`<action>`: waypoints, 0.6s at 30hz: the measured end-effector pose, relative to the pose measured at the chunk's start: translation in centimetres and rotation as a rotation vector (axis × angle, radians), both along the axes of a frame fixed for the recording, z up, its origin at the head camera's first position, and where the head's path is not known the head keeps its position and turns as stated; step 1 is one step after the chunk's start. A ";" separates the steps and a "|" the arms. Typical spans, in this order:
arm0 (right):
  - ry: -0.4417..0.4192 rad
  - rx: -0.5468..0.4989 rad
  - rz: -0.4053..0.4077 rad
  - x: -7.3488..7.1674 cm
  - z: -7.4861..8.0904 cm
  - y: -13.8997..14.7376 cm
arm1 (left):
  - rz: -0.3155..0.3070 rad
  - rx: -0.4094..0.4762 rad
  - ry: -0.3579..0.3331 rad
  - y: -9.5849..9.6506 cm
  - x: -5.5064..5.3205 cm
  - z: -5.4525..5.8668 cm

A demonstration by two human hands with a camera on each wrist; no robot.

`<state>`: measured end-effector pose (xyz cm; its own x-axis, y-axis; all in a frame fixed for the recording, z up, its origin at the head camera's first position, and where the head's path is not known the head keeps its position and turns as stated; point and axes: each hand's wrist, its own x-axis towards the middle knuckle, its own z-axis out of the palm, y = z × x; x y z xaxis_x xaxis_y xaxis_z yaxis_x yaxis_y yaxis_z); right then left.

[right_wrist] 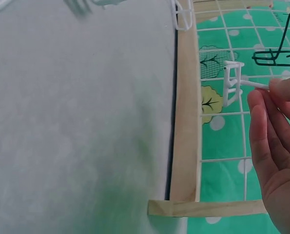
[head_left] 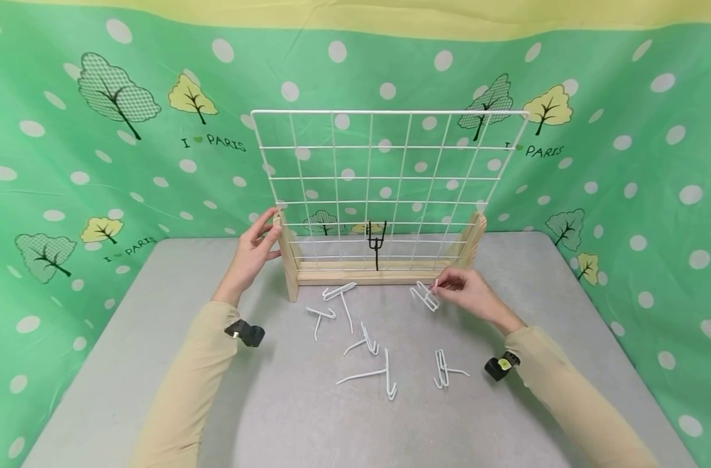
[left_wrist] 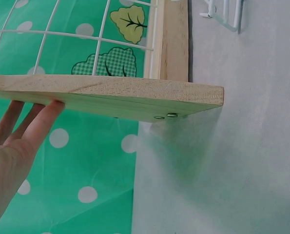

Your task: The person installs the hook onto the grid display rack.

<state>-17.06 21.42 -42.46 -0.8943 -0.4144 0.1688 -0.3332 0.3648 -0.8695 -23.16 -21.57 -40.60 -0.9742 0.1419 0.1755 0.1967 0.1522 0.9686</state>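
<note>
A white wire grid panel (head_left: 390,147) stands upright in a wooden stand (head_left: 367,278). Against the outer face of the stand's left upright (left_wrist: 149,92) rest the fairly straight fingers of my left hand (head_left: 255,246). My right hand (head_left: 471,296) pinches the prong of a white wire display hook (right_wrist: 232,84) between thumb and fingers. The hook's double-bar back faces away from my fingers, in front of the stand's lower right part. A black wire hook (head_left: 377,244) hangs on the grid's lower middle.
Several other white hooks lie on the grey table, among them a long one (head_left: 387,374) at the front middle, one (head_left: 442,369) at the front right and one (head_left: 340,292) near the stand. A green dotted cloth (head_left: 156,188) surrounds the table's back and sides.
</note>
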 end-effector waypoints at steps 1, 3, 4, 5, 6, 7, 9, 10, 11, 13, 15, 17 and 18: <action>-0.004 -0.005 -0.008 0.2 0.5 -0.2 | 0.001 -0.001 -0.001 0.0 -0.1 -0.1; -0.006 -0.005 -0.021 0.3 1.0 -0.3 | -0.002 -0.005 0.007 0.0 0.1 0.1; -0.009 -0.009 -0.034 0.3 1.3 -0.4 | -0.002 -0.010 0.006 0.2 0.4 0.5; -0.012 -0.011 -0.046 0.4 1.5 -0.5 | -0.002 -0.014 0.004 0.3 0.6 0.8; -0.013 -0.013 -0.057 0.4 1.7 -0.6 | -0.002 -0.014 0.000 0.3 0.7 0.9; -0.013 -0.020 -0.065 0.4 1.9 -0.7 | -0.001 -0.014 0.000 0.3 0.7 0.9; -0.003 -0.027 -0.084 0.6 2.5 -1.0 | 0.003 -0.014 0.000 0.1 0.3 0.4; 0.008 -0.032 -0.092 0.6 2.7 -1.1 | 0.003 -0.016 -0.002 0.0 0.3 0.4; 0.022 -0.041 -0.098 0.6 2.8 -1.1 | 0.005 -0.013 -0.003 -0.1 0.0 0.0; 0.052 -0.065 -0.106 0.6 3.1 -1.2 | 0.008 -0.014 -0.007 -0.2 -0.4 -0.4; 0.075 -0.087 -0.117 0.5 3.4 -1.3 | 0.008 -0.016 -0.013 -0.2 -0.3 -0.3; 0.094 -0.103 -0.125 0.4 3.6 -1.3 | 0.002 -0.015 -0.011 0.0 0.1 0.3; 0.099 -0.107 -0.131 0.3 3.8 -1.4 | 0.000 -0.014 -0.008 0.2 0.4 0.6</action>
<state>-16.71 20.00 -38.65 -0.9164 -0.2701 0.2954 -0.3745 0.3183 -0.8709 -22.78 -21.41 -39.97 -0.9757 0.1440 0.1654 0.1885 0.1659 0.9680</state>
